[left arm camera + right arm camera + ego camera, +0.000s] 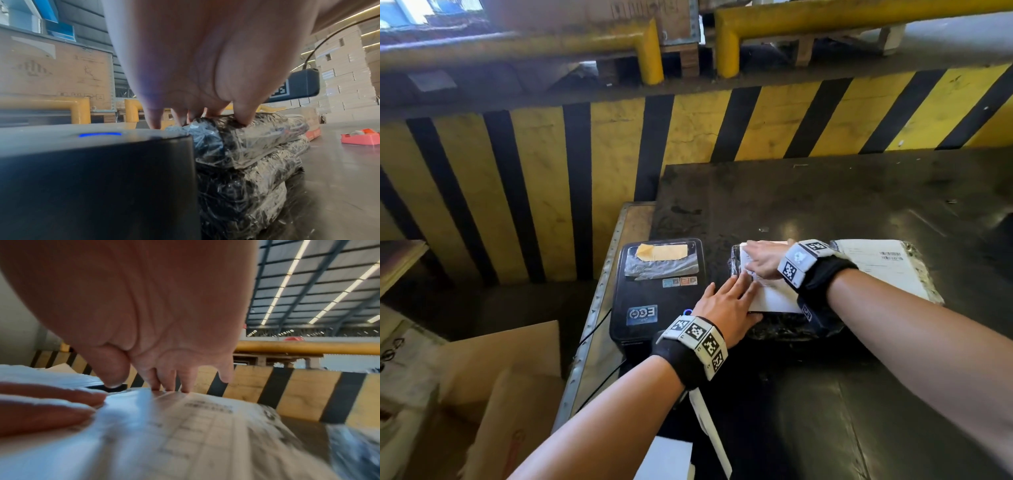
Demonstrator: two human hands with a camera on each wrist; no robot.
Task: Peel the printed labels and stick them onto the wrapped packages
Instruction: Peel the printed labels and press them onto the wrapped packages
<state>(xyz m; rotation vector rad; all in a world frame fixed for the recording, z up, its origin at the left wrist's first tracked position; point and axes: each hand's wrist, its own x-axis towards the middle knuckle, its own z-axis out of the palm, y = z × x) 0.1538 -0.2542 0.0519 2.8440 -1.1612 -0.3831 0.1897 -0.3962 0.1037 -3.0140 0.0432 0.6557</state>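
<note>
Both hands lie flat, fingers straight, gripping nothing. Right hand [765, 258] presses the far end of a white printed label [774, 296]; left hand [726, 306] presses its near left edge, fingers [51, 404] spread over the paper. Label print is blurred and unreadable in the right wrist view. The label sits on top of a black plastic-wrapped package [246, 162], mostly hidden under both hands in the head view. A second package [887, 265] lies just right, already labelled, partly covered by the right forearm. Black label printer [657, 291] stands just left, blue light on. Orange tape dispenser [362, 137] sits well apart on the dark table [859, 205].
</note>
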